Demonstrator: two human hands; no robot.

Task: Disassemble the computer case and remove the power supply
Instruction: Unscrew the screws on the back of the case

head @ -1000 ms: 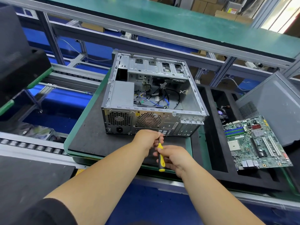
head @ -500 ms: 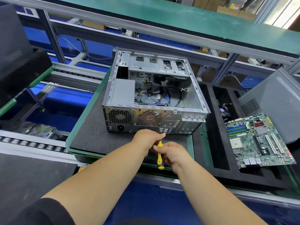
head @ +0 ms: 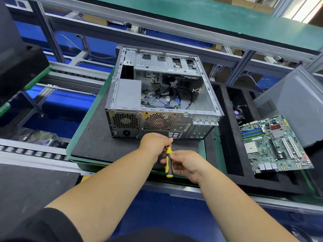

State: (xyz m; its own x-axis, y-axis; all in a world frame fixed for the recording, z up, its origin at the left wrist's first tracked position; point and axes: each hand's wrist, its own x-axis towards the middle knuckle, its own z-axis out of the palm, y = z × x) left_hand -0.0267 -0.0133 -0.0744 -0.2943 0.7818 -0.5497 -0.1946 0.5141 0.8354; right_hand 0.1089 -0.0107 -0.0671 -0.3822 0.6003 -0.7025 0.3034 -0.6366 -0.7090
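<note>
Case (head: 162, 102) open, side panel off, on mat (head: 90, 142) mid-pallet. Motherboard (head: 274, 145) out, on right tray. PSU (head: 128, 95) seated, rear-left corner; removal outstanding. Left hand (head: 154, 143) pinches screwdriver (head: 169, 160) shaft; right hand (head: 187, 164) grips handle.

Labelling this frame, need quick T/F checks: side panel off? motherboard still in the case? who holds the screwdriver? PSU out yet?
1. The computer case lies open, its inside showing. True.
2. The motherboard is mounted inside the case. False: it lies on the black tray to the right.
3. The right hand grips the yellow and black screwdriver; the left hand pinches its shaft. True.
4. The power supply has been lifted out. False: it sits in the case's left rear corner.
</note>
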